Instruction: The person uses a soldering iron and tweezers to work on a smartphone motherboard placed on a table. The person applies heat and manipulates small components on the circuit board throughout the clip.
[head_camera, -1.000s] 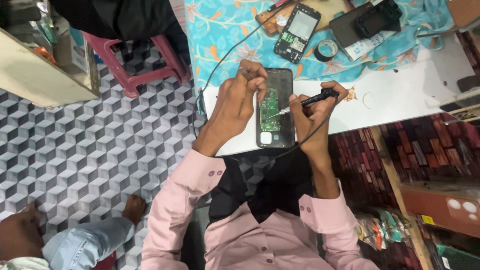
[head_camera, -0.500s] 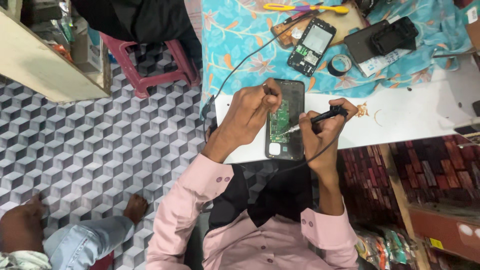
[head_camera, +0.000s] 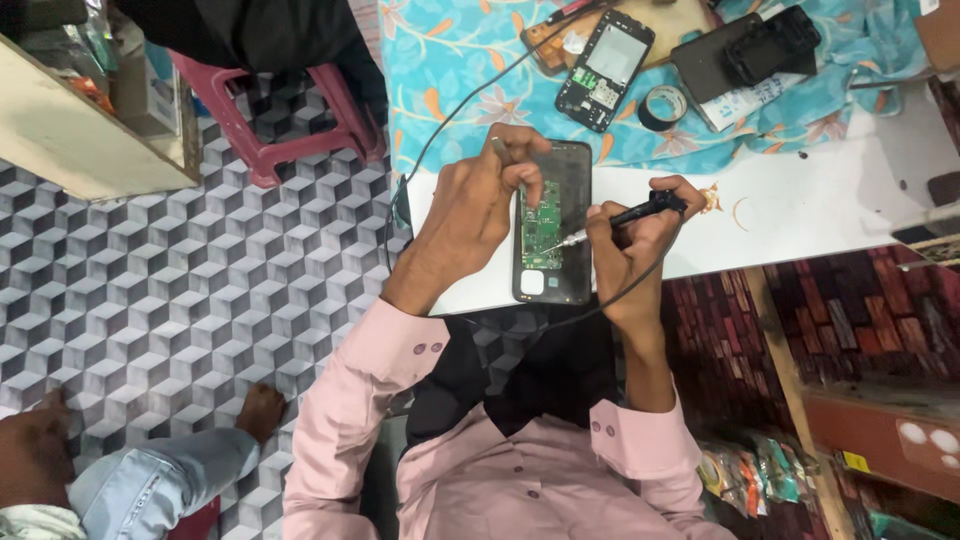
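Head view: my left hand (head_camera: 478, 215) steadies the opened phone (head_camera: 552, 222) on the white worktop (head_camera: 800, 215), fingers curled over its edge. Right hand (head_camera: 625, 245), fingers closed on the black corded soldering iron (head_camera: 630, 213), tip at the green board (head_camera: 543, 225). Risk: a slip scorches board or fingers. Hard glossy casing; patterned cloth (head_camera: 460, 60) beyond.

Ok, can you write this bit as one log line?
left hand: steadies phone | right hand: holds iron, tip on board | phone on table
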